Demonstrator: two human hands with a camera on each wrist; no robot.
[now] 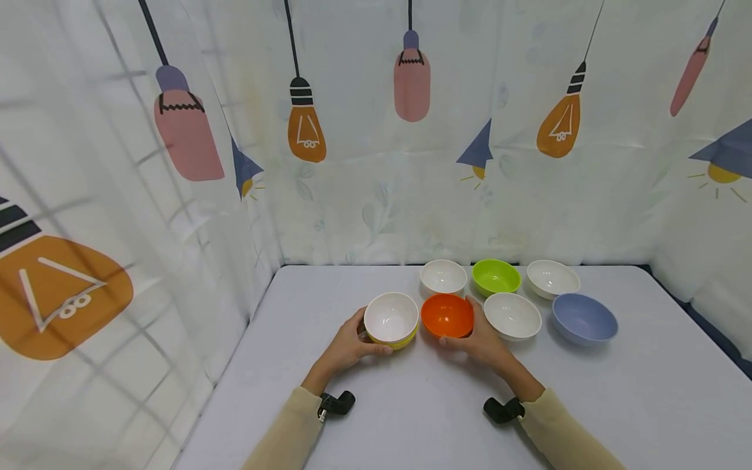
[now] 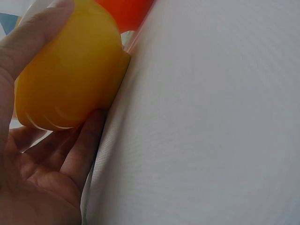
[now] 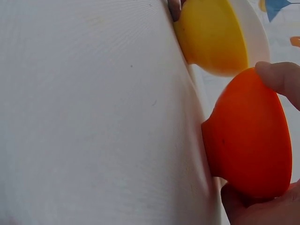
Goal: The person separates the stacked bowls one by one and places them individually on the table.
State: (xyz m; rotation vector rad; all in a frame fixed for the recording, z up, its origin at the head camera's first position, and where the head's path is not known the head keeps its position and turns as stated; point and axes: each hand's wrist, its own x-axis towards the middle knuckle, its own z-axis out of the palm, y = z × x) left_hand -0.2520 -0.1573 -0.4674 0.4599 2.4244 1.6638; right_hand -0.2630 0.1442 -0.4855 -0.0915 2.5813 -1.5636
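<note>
A white bowl (image 1: 391, 314) sits nested in a yellow bowl (image 2: 70, 70), left of the table's middle. My left hand (image 1: 348, 347) grips this pair from the left, thumb near the rim and fingers round the lower side. Right beside the pair stands an orange bowl (image 1: 448, 315), upright on the table. My right hand (image 1: 484, 341) holds it from the right, with the thumb at its near side and fingers at the far rim. In the right wrist view, the orange bowl's foot is right at the tabletop.
Behind and right of the orange bowl stand a white bowl (image 1: 443, 277), a green bowl (image 1: 496, 277), another white bowl (image 1: 553, 279), a nearer white bowl (image 1: 513, 316) and a blue bowl (image 1: 584, 318). A patterned curtain (image 1: 364, 196) hangs behind the white table (image 1: 411, 418).
</note>
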